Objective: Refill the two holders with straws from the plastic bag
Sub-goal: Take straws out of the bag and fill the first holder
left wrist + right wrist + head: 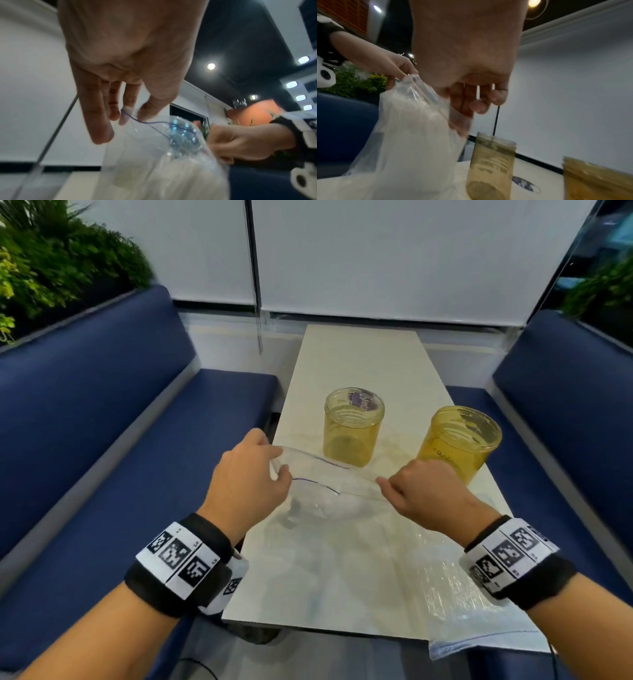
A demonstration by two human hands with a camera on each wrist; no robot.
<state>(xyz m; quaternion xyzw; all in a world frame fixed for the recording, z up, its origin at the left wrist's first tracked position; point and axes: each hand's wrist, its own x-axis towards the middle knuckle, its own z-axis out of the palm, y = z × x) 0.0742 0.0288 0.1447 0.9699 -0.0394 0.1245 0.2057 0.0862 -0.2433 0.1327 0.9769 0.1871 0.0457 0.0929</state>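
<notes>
A café booth: navy padded benches [113,419] flank a narrow white table [359,364], planter greenery [51,268] behind.

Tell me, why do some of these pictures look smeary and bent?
Head view: the wide lens bows the benches and table edges; the plastic bag shows soft glare. Left wrist view: motion blur smears the left hand, and ceiling lights reflect blue in the bag. Right wrist view: the right hand is dim and blurred, both holders soft.

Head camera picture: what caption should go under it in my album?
Both hands, left hand and right hand, pull open a clear plastic bag before two empty yellow holders.
</notes>
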